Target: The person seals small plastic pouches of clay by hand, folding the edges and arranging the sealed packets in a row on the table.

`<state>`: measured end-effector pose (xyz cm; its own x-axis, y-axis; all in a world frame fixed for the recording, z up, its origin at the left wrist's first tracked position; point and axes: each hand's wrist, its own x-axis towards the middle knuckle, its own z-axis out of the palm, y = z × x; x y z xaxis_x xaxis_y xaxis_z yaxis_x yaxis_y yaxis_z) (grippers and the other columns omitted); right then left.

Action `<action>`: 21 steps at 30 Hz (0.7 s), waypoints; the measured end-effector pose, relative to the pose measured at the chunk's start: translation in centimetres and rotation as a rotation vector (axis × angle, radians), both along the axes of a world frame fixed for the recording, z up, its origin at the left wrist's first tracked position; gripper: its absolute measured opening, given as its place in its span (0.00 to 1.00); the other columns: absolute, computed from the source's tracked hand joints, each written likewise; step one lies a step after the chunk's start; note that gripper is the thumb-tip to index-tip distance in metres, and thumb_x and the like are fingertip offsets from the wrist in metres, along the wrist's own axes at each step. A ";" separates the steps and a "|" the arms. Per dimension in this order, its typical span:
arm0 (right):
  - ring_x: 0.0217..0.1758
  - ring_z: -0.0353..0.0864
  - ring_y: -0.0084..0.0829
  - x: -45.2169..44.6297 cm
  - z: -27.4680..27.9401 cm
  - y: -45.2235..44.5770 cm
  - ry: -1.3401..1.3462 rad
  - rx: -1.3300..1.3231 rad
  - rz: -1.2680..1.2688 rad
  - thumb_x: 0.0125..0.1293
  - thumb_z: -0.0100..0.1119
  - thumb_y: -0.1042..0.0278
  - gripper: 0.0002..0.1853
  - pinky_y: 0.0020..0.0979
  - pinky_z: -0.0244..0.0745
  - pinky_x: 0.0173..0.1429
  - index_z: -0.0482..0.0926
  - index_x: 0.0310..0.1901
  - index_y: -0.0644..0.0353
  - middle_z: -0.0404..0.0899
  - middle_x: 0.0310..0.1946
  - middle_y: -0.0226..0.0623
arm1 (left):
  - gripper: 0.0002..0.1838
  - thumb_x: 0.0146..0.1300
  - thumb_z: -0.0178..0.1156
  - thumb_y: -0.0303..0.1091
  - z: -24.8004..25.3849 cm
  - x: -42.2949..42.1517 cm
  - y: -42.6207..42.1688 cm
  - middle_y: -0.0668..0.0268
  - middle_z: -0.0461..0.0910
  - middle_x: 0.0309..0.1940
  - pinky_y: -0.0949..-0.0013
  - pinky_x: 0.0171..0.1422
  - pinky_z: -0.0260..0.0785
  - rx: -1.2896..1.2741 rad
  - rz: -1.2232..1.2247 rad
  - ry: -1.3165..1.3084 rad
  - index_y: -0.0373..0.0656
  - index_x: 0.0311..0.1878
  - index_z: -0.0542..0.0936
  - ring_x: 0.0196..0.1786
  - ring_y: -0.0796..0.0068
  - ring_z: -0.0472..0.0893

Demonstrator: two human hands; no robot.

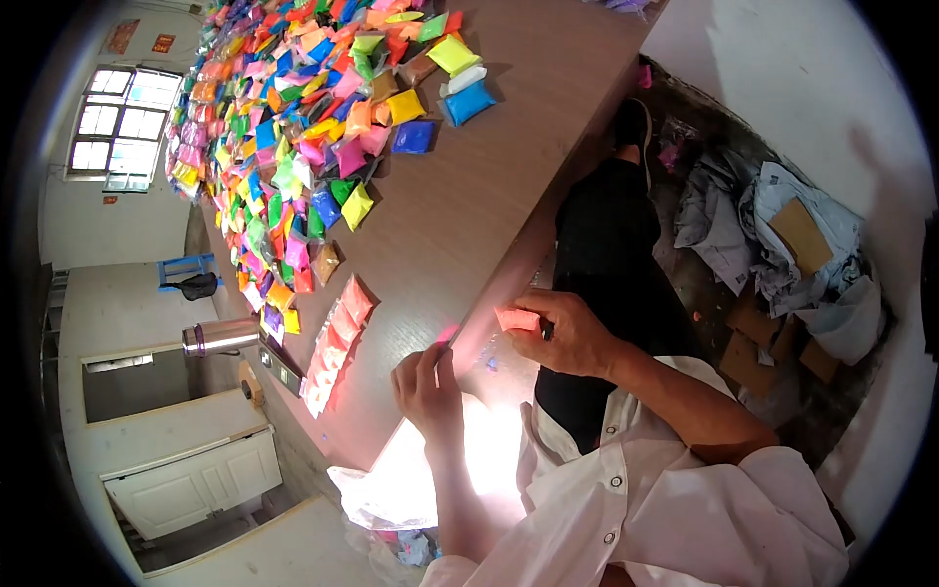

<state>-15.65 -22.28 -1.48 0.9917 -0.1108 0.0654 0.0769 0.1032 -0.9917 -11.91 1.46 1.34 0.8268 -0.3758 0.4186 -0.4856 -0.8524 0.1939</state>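
Orange packet (516,320) — probably light, soft; hold by edges. Right hand (575,335): fingers pinching it — left hand (428,388): fingers curled, hold unclear.

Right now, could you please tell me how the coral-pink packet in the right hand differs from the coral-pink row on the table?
The held packet shows as one piece, while the coral-pink row contains several. The held packet is gripped by the right hand; the coral-pink row lies on the table. They share a similar colour.

coral packet (515,320) | small, plump | pinched by right-hand fingers (548,305) | one end jutting out
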 end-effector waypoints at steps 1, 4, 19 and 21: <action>0.41 0.88 0.38 0.0 -0.3 0.1 0.000 -0.001 -0.002 0.66 0.70 0.67 0.16 0.36 0.83 0.48 0.85 0.51 0.66 0.87 0.40 0.46 | 0.11 0.64 0.73 0.24 0.0 0.0 0.0 0.61 0.84 0.42 0.54 0.54 0.76 -0.001 -0.002 0.000 0.42 0.50 0.87 0.47 0.57 0.82; 0.41 0.88 0.42 -0.1 -0.8 0.4 -0.122 -0.104 -0.055 0.66 0.71 0.66 0.15 0.37 0.83 0.47 0.86 0.51 0.65 0.87 0.41 0.46 | 0.07 0.65 0.72 0.23 0.1 0.1 0.0 0.63 0.84 0.38 0.57 0.51 0.76 -0.057 -0.010 0.001 0.42 0.45 0.86 0.44 0.61 0.82; 0.40 0.87 0.47 -0.6 -0.6 0.8 -0.214 -0.312 -0.118 0.68 0.71 0.71 0.12 0.41 0.82 0.44 0.85 0.51 0.65 0.84 0.38 0.46 | 0.04 0.67 0.69 0.20 1.6 -2.3 -6.8 0.62 0.83 0.27 0.64 0.30 0.74 -0.195 -0.117 0.090 0.40 0.42 0.86 0.27 0.66 0.84; 0.40 0.86 0.48 -0.6 -0.8 1.1 -0.193 -0.316 -0.130 0.68 0.72 0.71 0.12 0.41 0.82 0.44 0.85 0.50 0.65 0.84 0.38 0.46 | 0.05 0.66 0.69 0.20 2.1 -1.7 -6.9 0.63 0.80 0.24 0.64 0.28 0.71 -0.213 -0.124 0.072 0.40 0.39 0.84 0.23 0.68 0.81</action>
<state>-16.25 -21.18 -2.32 0.9367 -0.1790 0.3008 0.2578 -0.2282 -0.9388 -13.66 -5.42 3.40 0.8104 -0.3858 0.4409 -0.5624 -0.7233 0.4007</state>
